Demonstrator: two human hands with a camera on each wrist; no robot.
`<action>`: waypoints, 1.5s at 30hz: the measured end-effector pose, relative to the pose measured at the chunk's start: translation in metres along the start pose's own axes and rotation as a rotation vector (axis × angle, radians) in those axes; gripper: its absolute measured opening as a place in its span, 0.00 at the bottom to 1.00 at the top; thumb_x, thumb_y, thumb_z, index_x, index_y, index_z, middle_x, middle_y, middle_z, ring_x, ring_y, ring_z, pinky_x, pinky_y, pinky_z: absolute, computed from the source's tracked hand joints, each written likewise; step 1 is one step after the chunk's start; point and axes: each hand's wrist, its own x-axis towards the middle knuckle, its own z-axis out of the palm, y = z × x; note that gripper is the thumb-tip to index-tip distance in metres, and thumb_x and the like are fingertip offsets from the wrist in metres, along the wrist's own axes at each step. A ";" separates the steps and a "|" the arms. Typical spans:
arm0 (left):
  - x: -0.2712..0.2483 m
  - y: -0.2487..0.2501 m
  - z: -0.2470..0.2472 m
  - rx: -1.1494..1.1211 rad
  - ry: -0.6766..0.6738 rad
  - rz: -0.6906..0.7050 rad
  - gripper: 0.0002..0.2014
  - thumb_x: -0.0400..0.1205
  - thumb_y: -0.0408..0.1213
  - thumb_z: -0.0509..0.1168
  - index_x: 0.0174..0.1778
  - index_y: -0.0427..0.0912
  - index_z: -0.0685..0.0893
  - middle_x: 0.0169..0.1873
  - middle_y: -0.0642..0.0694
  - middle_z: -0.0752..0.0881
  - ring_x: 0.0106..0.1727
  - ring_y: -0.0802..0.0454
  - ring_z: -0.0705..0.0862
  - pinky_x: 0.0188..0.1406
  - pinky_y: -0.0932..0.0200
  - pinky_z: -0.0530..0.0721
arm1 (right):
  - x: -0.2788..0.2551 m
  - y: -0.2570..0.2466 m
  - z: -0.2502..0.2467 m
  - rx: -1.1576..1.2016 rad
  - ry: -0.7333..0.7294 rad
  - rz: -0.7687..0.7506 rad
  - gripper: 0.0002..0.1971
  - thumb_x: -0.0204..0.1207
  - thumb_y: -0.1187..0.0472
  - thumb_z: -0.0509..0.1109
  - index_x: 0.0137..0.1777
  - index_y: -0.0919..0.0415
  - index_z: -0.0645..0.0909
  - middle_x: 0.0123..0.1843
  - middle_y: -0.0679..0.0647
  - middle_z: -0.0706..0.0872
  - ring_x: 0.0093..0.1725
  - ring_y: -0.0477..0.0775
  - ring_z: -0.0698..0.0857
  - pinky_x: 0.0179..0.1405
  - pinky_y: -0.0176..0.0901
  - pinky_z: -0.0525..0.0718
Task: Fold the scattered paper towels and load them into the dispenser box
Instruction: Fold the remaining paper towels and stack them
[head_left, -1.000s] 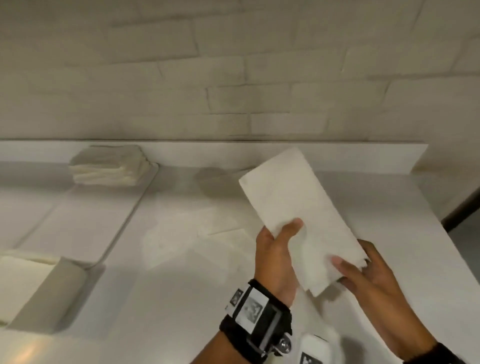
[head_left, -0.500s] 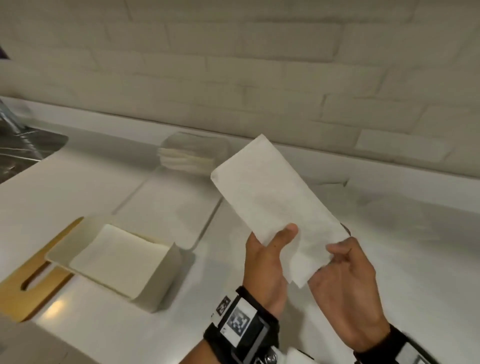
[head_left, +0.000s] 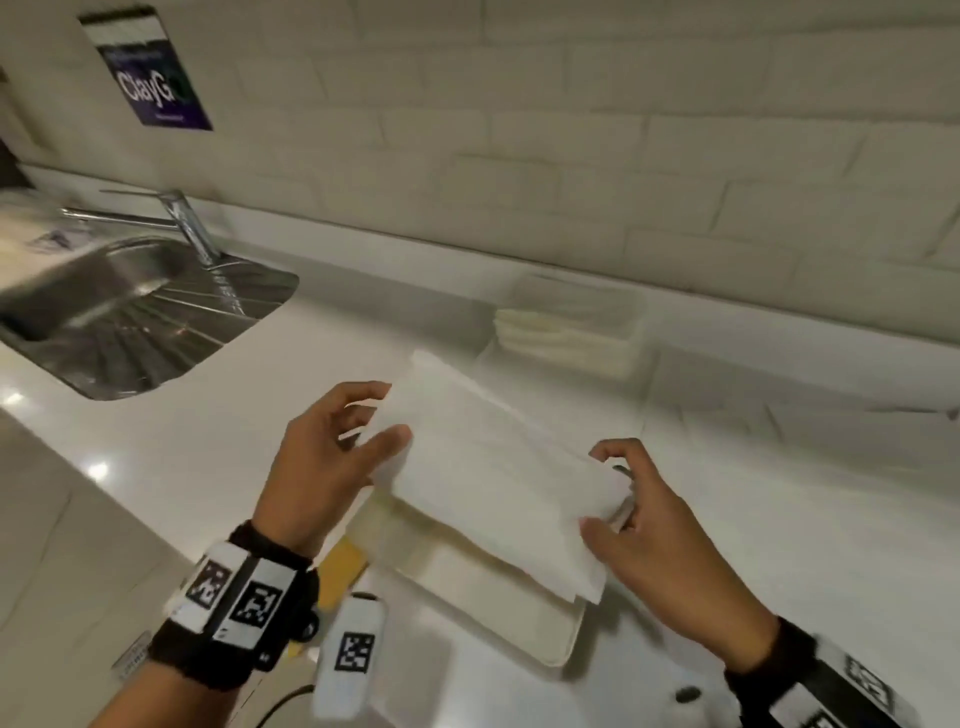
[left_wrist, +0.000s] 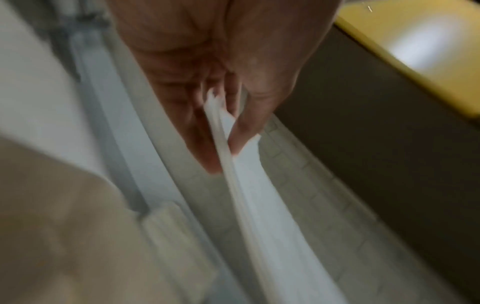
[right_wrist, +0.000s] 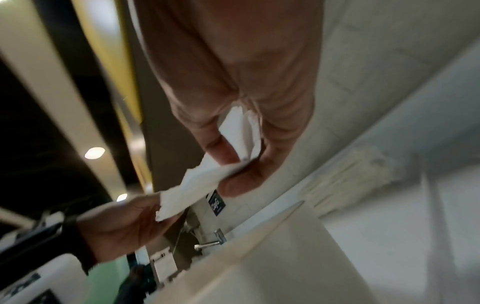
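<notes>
Above the dispenser box (head_left: 550, 631) on the desk (head_left: 322, 364), a folded paper towel (head_left: 483, 467) is hanging.
Left hand (head_left: 322, 462) and right hand (head_left: 660, 540) are pinching opposite ends; being light, limp and probably tearable, it is best gripped at both ends.

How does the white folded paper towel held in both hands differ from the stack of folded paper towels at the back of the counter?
The white folded paper towel is held in the air by the left hand and the right hand; the stack of folded paper towels rests by the wall, untouched. The held towel is thin, the stack many layers thick. The held towel hangs over the open cream dispenser box; the stack sits apart from it. Both are pale, folded paper.
</notes>
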 end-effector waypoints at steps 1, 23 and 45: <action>0.003 -0.012 -0.012 0.165 -0.053 0.002 0.17 0.77 0.31 0.77 0.59 0.52 0.85 0.40 0.55 0.92 0.38 0.54 0.91 0.34 0.60 0.90 | 0.003 0.000 0.009 -0.140 -0.047 -0.028 0.24 0.78 0.66 0.68 0.63 0.39 0.65 0.48 0.48 0.86 0.40 0.54 0.86 0.45 0.51 0.86; 0.019 -0.038 0.007 1.208 -0.662 0.053 0.34 0.87 0.46 0.61 0.84 0.63 0.49 0.47 0.56 0.79 0.41 0.59 0.80 0.42 0.65 0.78 | 0.052 0.149 -0.161 -1.064 0.031 0.485 0.26 0.82 0.56 0.63 0.80 0.52 0.66 0.80 0.54 0.67 0.74 0.59 0.70 0.69 0.51 0.75; -0.006 -0.051 0.034 1.278 -0.242 0.126 0.47 0.78 0.31 0.73 0.88 0.55 0.54 0.66 0.43 0.81 0.49 0.42 0.90 0.42 0.46 0.92 | 0.076 0.170 -0.236 -1.028 0.150 0.366 0.18 0.84 0.50 0.57 0.69 0.46 0.80 0.66 0.54 0.82 0.61 0.62 0.82 0.58 0.58 0.83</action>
